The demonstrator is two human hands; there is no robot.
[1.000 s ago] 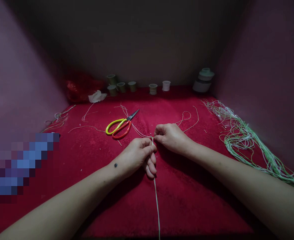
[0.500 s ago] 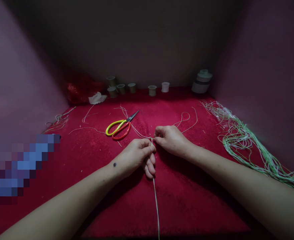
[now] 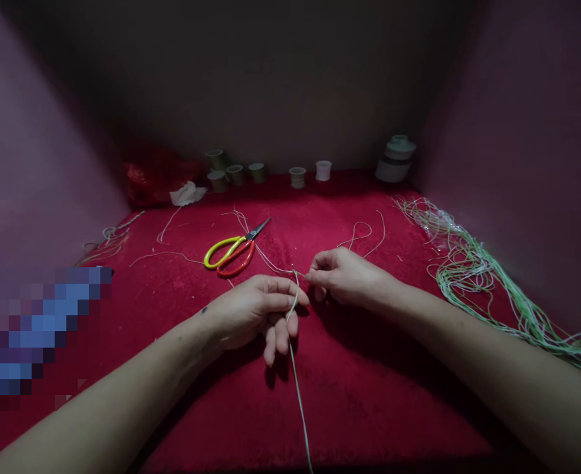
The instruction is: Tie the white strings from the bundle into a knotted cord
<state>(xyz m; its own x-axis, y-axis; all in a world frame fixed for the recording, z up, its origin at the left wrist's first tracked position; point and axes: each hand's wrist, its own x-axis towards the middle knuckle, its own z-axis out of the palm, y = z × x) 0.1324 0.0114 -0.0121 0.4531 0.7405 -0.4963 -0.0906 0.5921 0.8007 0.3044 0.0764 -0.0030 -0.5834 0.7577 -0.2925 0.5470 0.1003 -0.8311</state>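
A pale cord [image 3: 298, 388] runs from a small junction of threads near the middle of the red cloth down to the bottom edge of the view. My left hand [image 3: 271, 309] has its fingers spread, and the cord passes between them by the index finger. Just right of the junction, my right hand [image 3: 332, 273] pinches a thin thread leading from it. Two more pale threads stretch from the junction up and left to the scissors [image 3: 236, 250], which have one yellow and one red handle and lie on the cloth [image 3: 369, 408].
Thread spools [image 3: 298, 178] stand along the back, with a pale bottle [image 3: 396, 159] at their right. A red bag [image 3: 155, 178] and white tissue [image 3: 188, 193] lie back left. Green and white cords [image 3: 508, 309] are heaped at the right. Loose threads are scattered about.
My left hand has loosened its pinch, spread its fingers and shifted left. My right hand keeps its pinch. The whole view has shifted slightly.
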